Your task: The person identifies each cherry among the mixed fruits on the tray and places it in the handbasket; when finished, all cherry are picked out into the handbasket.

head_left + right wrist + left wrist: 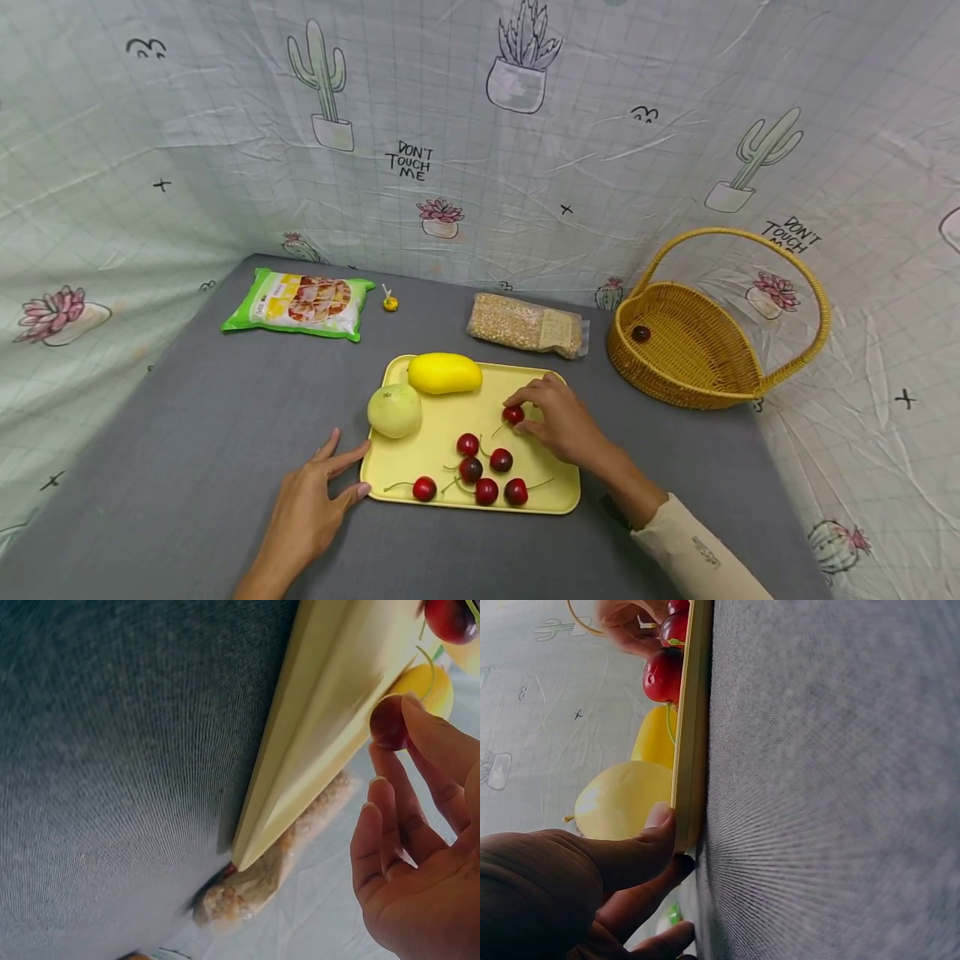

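A yellow tray (pixel 442 421) holds several red cherries (pixel 486 491), a yellow mango (pixel 445 373) and a pale green round fruit (pixel 394 411). My right hand (pixel 564 423) pinches one cherry (pixel 513 414) between thumb and fingers over the tray's right part; the right wrist view shows that cherry (pixel 388 722) at the fingertips. At the tray's left edge, my left hand (pixel 306 507) touches the rim with thumb and fingertips, its fingers fairly straight. In the left wrist view the thumb rests against the tray's corner, close to the round fruit (pixel 622 801).
A wicker basket (pixel 686 392) with a tall handle stands at the right, one dark cherry (pixel 641 333) inside. Behind the tray lie a bag of grains (pixel 525 325), a small yellow lollipop (pixel 390 302) and a green-and-white packet (pixel 300 303). A patterned cloth hangs behind the table.
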